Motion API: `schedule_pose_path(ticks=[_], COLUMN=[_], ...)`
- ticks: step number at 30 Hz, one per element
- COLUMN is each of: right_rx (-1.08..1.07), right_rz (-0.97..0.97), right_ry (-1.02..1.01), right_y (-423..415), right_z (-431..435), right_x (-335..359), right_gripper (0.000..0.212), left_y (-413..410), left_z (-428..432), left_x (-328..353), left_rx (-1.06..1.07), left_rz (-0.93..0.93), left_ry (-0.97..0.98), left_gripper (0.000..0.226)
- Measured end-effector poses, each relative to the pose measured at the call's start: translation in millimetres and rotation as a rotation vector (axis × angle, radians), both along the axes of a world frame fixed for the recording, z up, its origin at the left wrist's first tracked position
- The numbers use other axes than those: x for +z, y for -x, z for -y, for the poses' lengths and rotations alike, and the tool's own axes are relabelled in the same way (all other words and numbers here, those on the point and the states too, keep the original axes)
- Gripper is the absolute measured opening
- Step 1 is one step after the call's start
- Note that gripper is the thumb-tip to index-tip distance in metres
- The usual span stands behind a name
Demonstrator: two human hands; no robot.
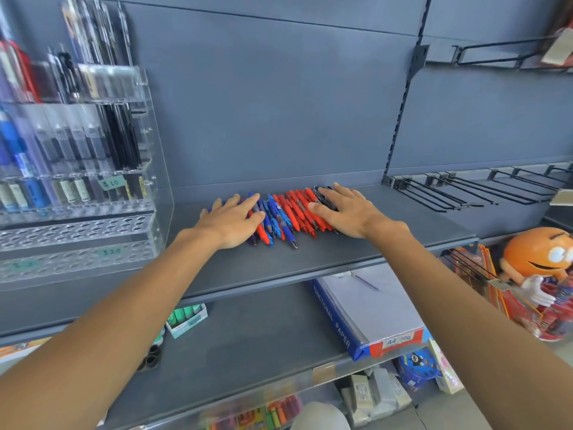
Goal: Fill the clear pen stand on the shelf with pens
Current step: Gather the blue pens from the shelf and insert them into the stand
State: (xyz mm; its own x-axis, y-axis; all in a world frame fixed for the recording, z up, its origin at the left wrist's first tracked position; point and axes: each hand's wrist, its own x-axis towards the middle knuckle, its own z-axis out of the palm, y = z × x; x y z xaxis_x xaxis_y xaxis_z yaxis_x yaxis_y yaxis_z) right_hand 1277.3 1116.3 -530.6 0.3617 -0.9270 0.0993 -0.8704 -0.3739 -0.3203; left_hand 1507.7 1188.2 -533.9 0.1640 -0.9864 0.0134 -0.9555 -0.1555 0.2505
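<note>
Grey shelf (341, 252) bore pens (288, 212) that my flat, straight-fingered left hand (231, 220) and right hand (344, 209) seemed to gather; next, I judged, gripping some for the clear pen stand (93, 231).

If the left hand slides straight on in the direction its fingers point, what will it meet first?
Probably the blue pens, which lie right at the fingertips of the left hand; the red pens come after. Depth is hard to judge.
</note>
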Motion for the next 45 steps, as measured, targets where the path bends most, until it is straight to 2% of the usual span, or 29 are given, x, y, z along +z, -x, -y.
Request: schedule_pose_path(ticks=[6, 11, 22, 26, 30, 35, 38, 41, 45], right_rx=[0.109, 0.210, 0.285, 0.267, 0.259, 0.270, 0.269, 0.260, 0.244], right_rz=[0.000, -0.021, -0.013, 0.048, 0.066, 0.103, 0.088, 0.063, -0.005], right_ry=[0.003, 0.016, 0.036, 0.056, 0.060, 0.162, 0.157, 0.134, 0.157], right_y=[-32.8, -59.6, -90.3, -95.2, -96.3, -93.2, -89.2, -92.5, -102.7], right_z=[-15.7, -17.9, -6.8, 7.6, 14.9, 13.9, 10.3, 2.7, -6.6], right_x=[7.7, 2.8, 2.0, -2.8, -6.2, -2.4, 1.1, 3.6, 5.3], right_gripper=[0.067, 0.068, 0.066, 0.057, 0.052, 0.037, 0.022, 0.027, 0.037], left_y=[-10.9, -23.5, -20.7, -14.5, -10.5, -11.1, -14.8, -21.0, -24.4], left_z=[-14.2, -30.5, -23.3, -10.2, 2.7, 9.8, 8.4, 4.0, -3.5], left_x=[3.4, 5.6, -2.6, -5.0, -5.6, -13.7, -18.3, -15.8, -11.7], left_rx=[-0.019, 0.080, 0.198, 0.226, 0.237, 0.223, 0.215, 0.193, 0.140], left_rz=[0.016, -0.025, 0.029, 0.059, -0.009, -0.088, -0.091, -0.137, -0.091], left_ry=[0.027, 0.053, 0.016, 0.031, 0.026, 0.060, 0.084, 0.070, 0.075], left_gripper=[0.060, 0.065, 0.067, 0.071, 0.072, 0.085, 0.073, 0.056, 0.051])
